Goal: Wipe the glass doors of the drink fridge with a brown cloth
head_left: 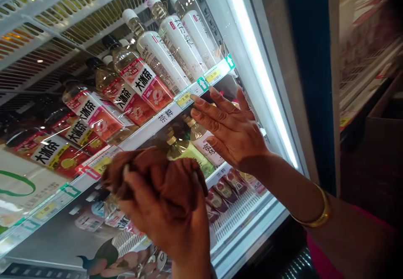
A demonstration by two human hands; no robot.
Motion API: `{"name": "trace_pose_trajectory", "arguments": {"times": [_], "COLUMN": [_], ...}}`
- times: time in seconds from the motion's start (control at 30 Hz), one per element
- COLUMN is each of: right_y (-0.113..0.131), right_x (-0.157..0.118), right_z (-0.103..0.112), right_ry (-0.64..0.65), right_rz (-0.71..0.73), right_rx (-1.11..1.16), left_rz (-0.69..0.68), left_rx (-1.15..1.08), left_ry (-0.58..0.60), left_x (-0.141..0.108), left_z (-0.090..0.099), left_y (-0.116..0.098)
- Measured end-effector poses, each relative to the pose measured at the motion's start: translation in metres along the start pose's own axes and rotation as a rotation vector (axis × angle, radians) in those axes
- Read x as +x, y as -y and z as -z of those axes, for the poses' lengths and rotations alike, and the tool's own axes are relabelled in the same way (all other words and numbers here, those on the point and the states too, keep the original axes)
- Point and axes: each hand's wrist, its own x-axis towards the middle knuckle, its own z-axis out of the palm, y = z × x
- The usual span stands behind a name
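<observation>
My left hand [163,211] is closed around a crumpled brown cloth [154,174], in front of the lower part of a drinks cooler. To its right, my right hand [229,127] has its fingers spread, with the fingertips by a yellow price tag [184,99] on the shelf edge strip [163,117]; whether they touch it is not clear. A gold bangle [319,211] circles the right wrist. Above the strip stand white-labelled bottles [162,56] and red-labelled tea bottles [146,81].
Below the strip are a green-labelled bottle [192,157] and a row of dark-labelled bottles [220,195]. A bright light tube [258,64] runs down the cooler's right side, beside a dark blue frame [310,81]. Blurred shelving [362,60] lies farther right.
</observation>
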Motion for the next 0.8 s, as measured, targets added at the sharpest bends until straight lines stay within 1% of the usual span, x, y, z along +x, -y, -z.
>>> {"name": "trace_pose_trajectory", "arguments": {"times": [0.03, 0.07, 0.13, 0.2, 0.27, 0.33, 0.4, 0.5, 0.53, 0.57, 0.67, 0.73, 0.8], "right_y": [0.000, 0.000, -0.001, -0.002, -0.004, -0.005, -0.006, -0.007, -0.007, -0.008, -0.012, -0.017, -0.023], "right_x": [0.000, -0.001, -0.001, 0.000, 0.001, 0.003, 0.005, 0.006, 0.006, 0.005, 0.005, 0.006, 0.007], "right_z": [0.000, 0.000, -0.001, 0.000, 0.001, 0.004, 0.005, 0.006, 0.006, 0.005, 0.005, 0.006, 0.009], "right_ry": [0.004, 0.007, 0.008, 0.006, 0.002, -0.018, -0.029, -0.010, -0.008, -0.016, -0.091, -0.119, -0.109], "right_rz": [-0.004, -0.005, -0.005, 0.000, 0.008, 0.017, 0.026, 0.043, 0.043, 0.034, -0.048, -0.103, -0.113], "right_rx": [0.005, 0.011, 0.018, 0.021, 0.020, 0.016, 0.010, 0.019, 0.027, 0.035, 0.080, 0.090, 0.072], "left_rz": [0.013, 0.004, -0.071, -0.152, -0.195, -0.193, -0.127, -0.005, -0.006, -0.035, -0.169, -0.218, -0.251], "left_rx": [0.028, 0.039, 0.004, -0.064, -0.123, -0.141, -0.114, -0.041, -0.040, -0.057, -0.137, -0.165, -0.172], "left_ry": [0.000, 0.027, 0.116, 0.153, 0.131, 0.090, 0.019, -0.096, -0.088, -0.049, 0.094, 0.129, 0.132], "left_x": [0.001, -0.001, -0.008, -0.017, -0.021, -0.018, -0.010, 0.002, 0.003, 0.001, -0.012, -0.018, -0.014], "left_z": [0.001, 0.001, -0.005, -0.015, -0.025, -0.030, -0.031, -0.030, -0.030, -0.030, -0.034, -0.038, -0.040], "left_y": [0.000, -0.002, -0.013, -0.027, -0.036, -0.036, -0.031, -0.026, -0.027, -0.030, -0.044, -0.052, -0.055]}}
